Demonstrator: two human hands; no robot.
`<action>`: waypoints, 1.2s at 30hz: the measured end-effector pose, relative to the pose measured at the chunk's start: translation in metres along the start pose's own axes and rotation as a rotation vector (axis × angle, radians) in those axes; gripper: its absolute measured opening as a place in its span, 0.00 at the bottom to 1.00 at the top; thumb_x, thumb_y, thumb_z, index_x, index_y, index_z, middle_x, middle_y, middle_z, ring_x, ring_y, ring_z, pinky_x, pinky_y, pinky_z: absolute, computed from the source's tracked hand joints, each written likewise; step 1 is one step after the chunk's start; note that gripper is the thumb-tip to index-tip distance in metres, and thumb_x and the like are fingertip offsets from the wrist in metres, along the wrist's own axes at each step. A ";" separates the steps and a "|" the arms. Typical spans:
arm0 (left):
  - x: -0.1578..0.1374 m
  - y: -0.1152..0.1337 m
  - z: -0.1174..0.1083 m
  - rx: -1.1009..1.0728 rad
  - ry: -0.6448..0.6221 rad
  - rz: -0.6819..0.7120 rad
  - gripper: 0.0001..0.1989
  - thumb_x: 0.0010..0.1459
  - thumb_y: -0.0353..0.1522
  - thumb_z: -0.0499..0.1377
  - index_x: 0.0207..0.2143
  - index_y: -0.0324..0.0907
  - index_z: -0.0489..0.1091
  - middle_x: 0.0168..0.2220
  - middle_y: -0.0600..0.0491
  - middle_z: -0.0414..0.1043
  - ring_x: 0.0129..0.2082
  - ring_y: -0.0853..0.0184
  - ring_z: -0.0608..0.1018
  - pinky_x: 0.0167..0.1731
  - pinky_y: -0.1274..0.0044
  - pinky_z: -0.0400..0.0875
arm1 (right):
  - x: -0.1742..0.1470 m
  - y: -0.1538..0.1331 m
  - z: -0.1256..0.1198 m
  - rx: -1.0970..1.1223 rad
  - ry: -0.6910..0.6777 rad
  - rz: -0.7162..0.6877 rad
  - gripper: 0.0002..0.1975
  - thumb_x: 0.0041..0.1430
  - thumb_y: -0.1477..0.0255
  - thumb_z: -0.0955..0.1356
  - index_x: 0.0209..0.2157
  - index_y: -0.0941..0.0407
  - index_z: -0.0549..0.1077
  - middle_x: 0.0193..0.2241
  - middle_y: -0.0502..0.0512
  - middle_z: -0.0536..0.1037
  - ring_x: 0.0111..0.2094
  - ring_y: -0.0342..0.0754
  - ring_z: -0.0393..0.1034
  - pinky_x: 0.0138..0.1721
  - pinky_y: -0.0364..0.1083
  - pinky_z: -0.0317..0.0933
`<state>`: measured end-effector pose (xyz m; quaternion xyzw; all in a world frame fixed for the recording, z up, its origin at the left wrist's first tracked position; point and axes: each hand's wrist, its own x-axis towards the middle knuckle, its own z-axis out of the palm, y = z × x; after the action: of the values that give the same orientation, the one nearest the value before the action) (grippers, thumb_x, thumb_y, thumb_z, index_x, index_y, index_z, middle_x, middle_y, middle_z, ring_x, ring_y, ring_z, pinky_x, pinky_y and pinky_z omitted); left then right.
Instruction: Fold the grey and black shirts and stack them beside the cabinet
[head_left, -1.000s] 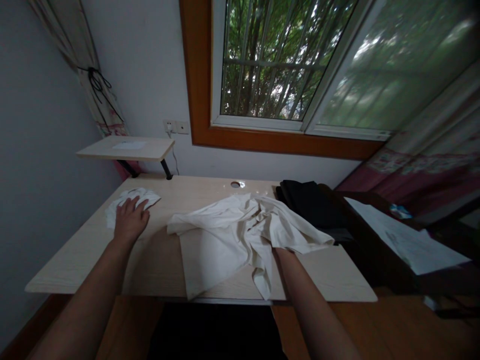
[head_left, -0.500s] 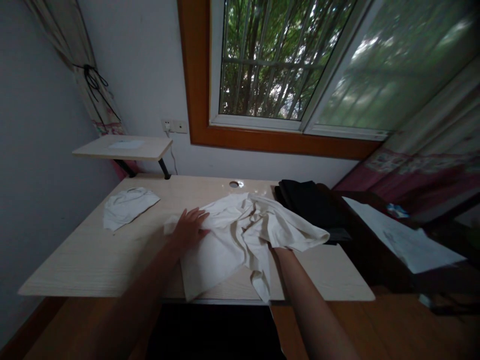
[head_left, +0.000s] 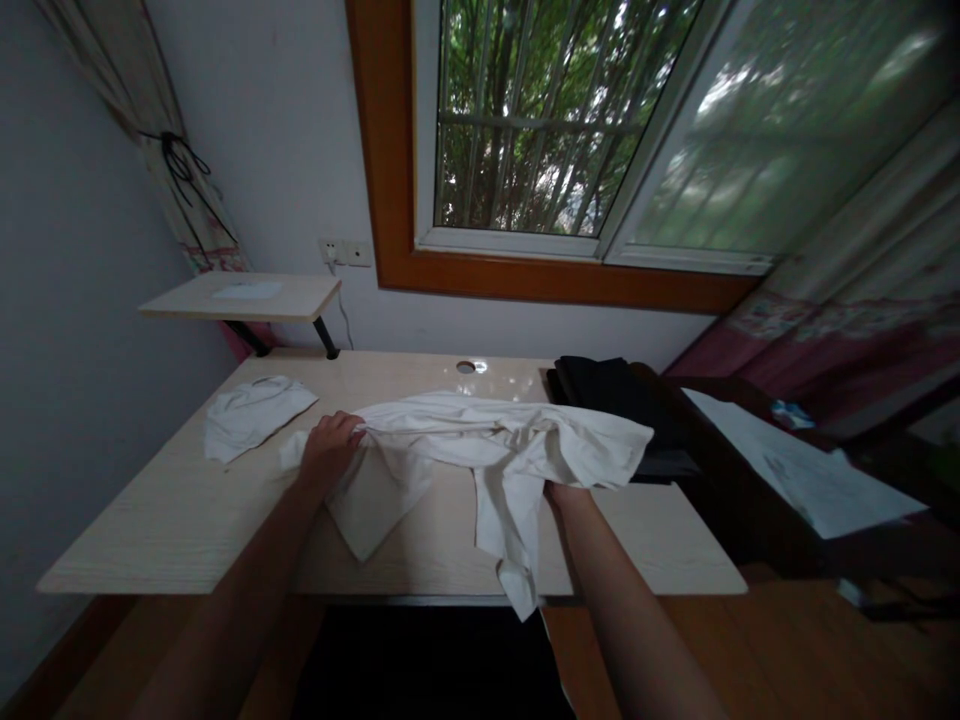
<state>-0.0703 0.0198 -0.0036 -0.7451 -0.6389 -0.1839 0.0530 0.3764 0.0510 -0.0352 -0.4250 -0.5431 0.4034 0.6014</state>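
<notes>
A white garment (head_left: pixel 450 425), perhaps a shirt, lies crumpled and stretched sideways across the light wooden desk (head_left: pixel 187 545). At its left end my left hand (head_left: pixel 332 447) is closed on a gathered edge, and a flap of cloth hangs below that grip. My right hand (head_left: pixel 564 494) reaches under the bunched right part; the cloth covers its fingers, so their grip is hidden. One narrow strip of the garment drops down to the desk's front edge. Farther left, a separate folded white cloth piece (head_left: pixel 259 412) rests on the desk, apart from my left hand.
A small raised shelf (head_left: pixel 300 300) on black legs stands at the back left. Folded black cloth (head_left: pixel 600 395) is piled at the back right. Beyond it, a white sheet (head_left: pixel 795 460) lies on a dark surface. Window (head_left: pixel 555 120) and wall rise behind.
My left hand has moved left and closed on the garment's edge, where it lay flat before. The garment is now pulled out longer and narrower. My right hand has barely moved.
</notes>
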 end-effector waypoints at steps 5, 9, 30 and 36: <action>-0.001 -0.005 0.000 0.015 0.023 -0.052 0.14 0.68 0.38 0.52 0.47 0.45 0.73 0.48 0.46 0.74 0.48 0.56 0.73 0.51 0.67 0.66 | -0.002 -0.009 0.003 0.217 0.139 0.161 0.25 0.63 0.46 0.62 0.48 0.49 0.76 0.42 0.56 0.82 0.43 0.54 0.76 0.47 0.55 0.72; -0.003 -0.001 0.002 0.027 0.058 -0.102 0.14 0.68 0.38 0.51 0.47 0.44 0.73 0.48 0.46 0.75 0.48 0.56 0.73 0.51 0.67 0.66 | 0.000 -0.024 0.012 0.347 0.157 0.176 0.20 0.61 0.54 0.67 0.49 0.50 0.76 0.45 0.54 0.82 0.46 0.51 0.76 0.52 0.54 0.70; -0.018 -0.015 -0.020 0.058 0.047 -0.474 0.21 0.70 0.40 0.42 0.44 0.42 0.72 0.43 0.43 0.77 0.41 0.56 0.76 0.39 0.69 0.66 | -0.001 -0.039 0.008 0.492 0.118 0.282 0.22 0.63 0.51 0.66 0.51 0.50 0.75 0.51 0.54 0.81 0.54 0.55 0.74 0.53 0.57 0.71; -0.021 -0.013 -0.029 0.111 -0.057 -0.648 0.24 0.68 0.44 0.42 0.46 0.42 0.72 0.39 0.41 0.78 0.35 0.54 0.78 0.33 0.70 0.64 | -0.008 -0.041 0.020 0.349 0.052 0.184 0.32 0.52 0.67 0.76 0.58 0.48 0.69 0.56 0.53 0.77 0.56 0.52 0.72 0.57 0.53 0.67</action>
<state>-0.0915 -0.0068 0.0138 -0.5038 -0.8530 -0.1354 0.0143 0.3570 0.0317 0.0018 -0.3724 -0.4080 0.5337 0.6403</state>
